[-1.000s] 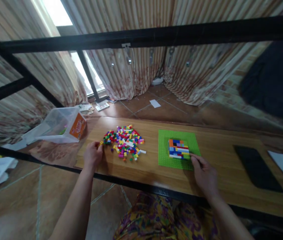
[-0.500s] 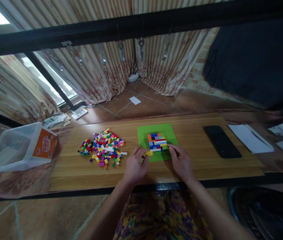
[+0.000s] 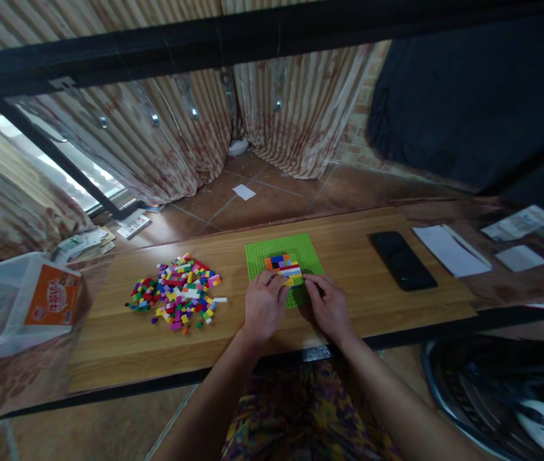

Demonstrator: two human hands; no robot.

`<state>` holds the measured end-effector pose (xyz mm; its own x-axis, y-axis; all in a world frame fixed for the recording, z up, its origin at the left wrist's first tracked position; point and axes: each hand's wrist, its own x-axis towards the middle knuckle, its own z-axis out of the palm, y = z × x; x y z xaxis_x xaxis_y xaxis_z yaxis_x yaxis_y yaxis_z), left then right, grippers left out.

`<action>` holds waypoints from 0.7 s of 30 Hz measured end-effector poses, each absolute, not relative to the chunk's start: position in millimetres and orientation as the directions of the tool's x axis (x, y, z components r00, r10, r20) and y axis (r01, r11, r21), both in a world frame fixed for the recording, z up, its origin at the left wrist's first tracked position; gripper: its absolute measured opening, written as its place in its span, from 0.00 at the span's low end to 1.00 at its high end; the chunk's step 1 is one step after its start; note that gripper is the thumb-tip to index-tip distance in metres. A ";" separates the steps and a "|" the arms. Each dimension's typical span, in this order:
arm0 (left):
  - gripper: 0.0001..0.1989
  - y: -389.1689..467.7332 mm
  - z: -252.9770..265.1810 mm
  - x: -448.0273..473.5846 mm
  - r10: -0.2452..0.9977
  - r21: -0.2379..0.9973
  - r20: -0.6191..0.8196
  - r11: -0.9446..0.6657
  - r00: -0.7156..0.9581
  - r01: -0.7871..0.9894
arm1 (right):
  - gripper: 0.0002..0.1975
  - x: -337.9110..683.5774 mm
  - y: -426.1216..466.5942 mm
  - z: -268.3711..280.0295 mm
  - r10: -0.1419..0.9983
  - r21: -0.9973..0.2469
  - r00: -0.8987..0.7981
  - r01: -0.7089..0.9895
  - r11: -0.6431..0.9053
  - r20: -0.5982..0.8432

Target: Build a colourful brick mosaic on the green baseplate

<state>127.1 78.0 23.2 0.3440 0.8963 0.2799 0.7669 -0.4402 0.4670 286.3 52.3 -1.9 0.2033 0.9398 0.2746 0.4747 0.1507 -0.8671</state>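
A block of multicoloured toy bricks [image 3: 285, 264] sits on the green baseplate [image 3: 306, 243]. My left hand [image 3: 263, 308] is over the block's near left side, with its fingers closed on a yellow toy brick [image 3: 289, 282] at the block's near edge. Its fingers cover the block's left part. From the other side, my right hand [image 3: 328, 307] has thumb and forefinger pinched against the block's right edge. Left of the baseplate lies a heap of loose toy bricks [image 3: 188, 293] in many colours.
Everything rests on a wooden table board [image 3: 349, 256]. To the right are a black phone [image 3: 402, 261] and white paper [image 3: 449, 251]. A clear plastic box [image 3: 3, 307] with an orange label stands at the left end. A dark bar [image 3: 157, 51] crosses above.
My left hand has moved forward and right with the yellow toy brick, from beside the block onto its near edge. My right hand stays at the block's right edge. The view has shifted right.
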 end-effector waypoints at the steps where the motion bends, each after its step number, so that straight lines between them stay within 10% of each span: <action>1: 0.07 78.0 22.6 127.6 0.897 0.468 0.296 -0.435 0.328 0.769 | 0.16 286.4 52.1 -2.0 0.939 -0.867 0.201 0.474 0.155 0.278; 21: 0.06 74.4 -1.7 130.2 0.850 0.509 0.491 -0.456 0.189 0.730 | 0.20 265.4 71.4 2.8 0.950 -0.630 0.275 0.767 -0.123 0.150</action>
<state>130.2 74.4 -1.7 0.1891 0.8504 0.4910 0.7296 -0.4563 0.5093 265.4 71.4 2.8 0.2748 0.9497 0.1500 0.7672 -0.1225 -0.6296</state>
